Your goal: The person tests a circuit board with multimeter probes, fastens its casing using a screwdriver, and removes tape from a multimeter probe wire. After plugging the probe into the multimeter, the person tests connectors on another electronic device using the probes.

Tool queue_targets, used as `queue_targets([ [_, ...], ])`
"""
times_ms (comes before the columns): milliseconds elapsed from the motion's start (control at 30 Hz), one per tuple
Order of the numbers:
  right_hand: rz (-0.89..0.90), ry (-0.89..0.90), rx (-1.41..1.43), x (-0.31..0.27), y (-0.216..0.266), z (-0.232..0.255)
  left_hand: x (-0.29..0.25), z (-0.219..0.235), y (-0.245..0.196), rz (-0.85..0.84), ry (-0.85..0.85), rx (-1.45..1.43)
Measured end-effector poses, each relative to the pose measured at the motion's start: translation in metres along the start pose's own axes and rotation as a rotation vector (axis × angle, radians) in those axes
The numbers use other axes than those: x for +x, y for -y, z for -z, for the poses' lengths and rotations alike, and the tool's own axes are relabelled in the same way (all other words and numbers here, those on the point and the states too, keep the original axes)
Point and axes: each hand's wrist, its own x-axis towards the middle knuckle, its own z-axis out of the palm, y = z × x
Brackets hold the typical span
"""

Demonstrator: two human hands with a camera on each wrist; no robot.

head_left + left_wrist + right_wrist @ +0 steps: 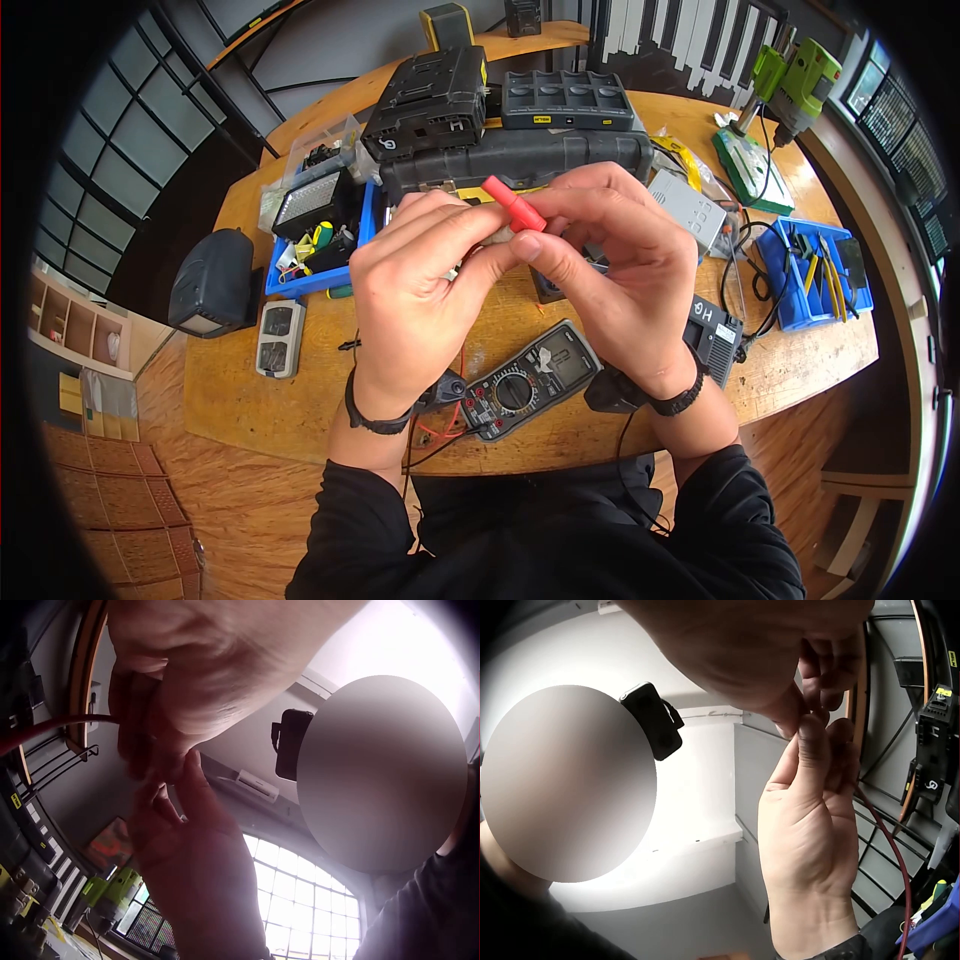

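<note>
Both hands meet above the table in the head view, fingertips close together at a red plug-like piece [516,205]. The right hand [625,265] pinches its lower end between thumb and fingers. My left hand [425,275] has thumb and fingers pinched at the same spot; what lies between them is mostly hidden. A red lead [895,851] runs down from the left hand [810,832] in the right wrist view. Below the hands lies a multimeter [530,382] with leads at its left end.
A blue bin [368,215] of parts stands at the left, a blue tool tray [800,290] at the right. Black cases [430,105] and a charger rack [568,100] are at the back. A grey socket box [280,338] lies left, a green drill stand [795,85] back right.
</note>
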Motion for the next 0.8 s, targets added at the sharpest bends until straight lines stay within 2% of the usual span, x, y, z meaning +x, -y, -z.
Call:
queue_targets([
  [100, 0.032, -0.039, 0.035, 0.000, -0.003, 0.001, 0.002, 0.000, -0.007, -0.002, 0.040, 0.044],
  [200, -0.037, -0.015, 0.066, 0.000, -0.001, 0.002, 0.002, -0.003, -0.008, 0.056, 0.036, 0.086],
  [267, -0.017, -0.031, 0.066, 0.001, 0.000, 0.002, 0.003, -0.006, -0.001, -0.060, -0.016, 0.049],
  [400, -0.015, -0.034, 0.128, 0.001, 0.000, 0.002, 0.006, -0.001, -0.006, -0.146, 0.029, 0.151],
  [467, -0.120, 0.011, 0.310, 0.002, 0.004, 0.000, 0.006, -0.001, -0.005, -0.202, -0.024, 0.141],
  [567, -0.028, 0.060, 0.226, 0.001, -0.010, 0.005, 0.003, 0.000, -0.001, -0.182, -0.010, 0.081],
  [600, -0.124, 0.124, 0.217, 0.001, -0.001, 0.013, 0.002, -0.002, 0.000, -0.153, -0.026, 0.085],
  [700, -0.056, 0.115, 0.075, 0.005, 0.005, 0.018, -0.003, 0.006, 0.002, -0.093, 0.095, 0.098],
  [767, -0.102, 0.086, 0.207, -0.001, -0.007, 0.022, -0.003, 0.004, -0.002, -0.065, 0.101, 0.063],
  [800, -0.066, -0.088, 0.513, -0.001, -0.009, -0.007, -0.004, 0.003, -0.003, -0.025, 0.081, 0.016],
])
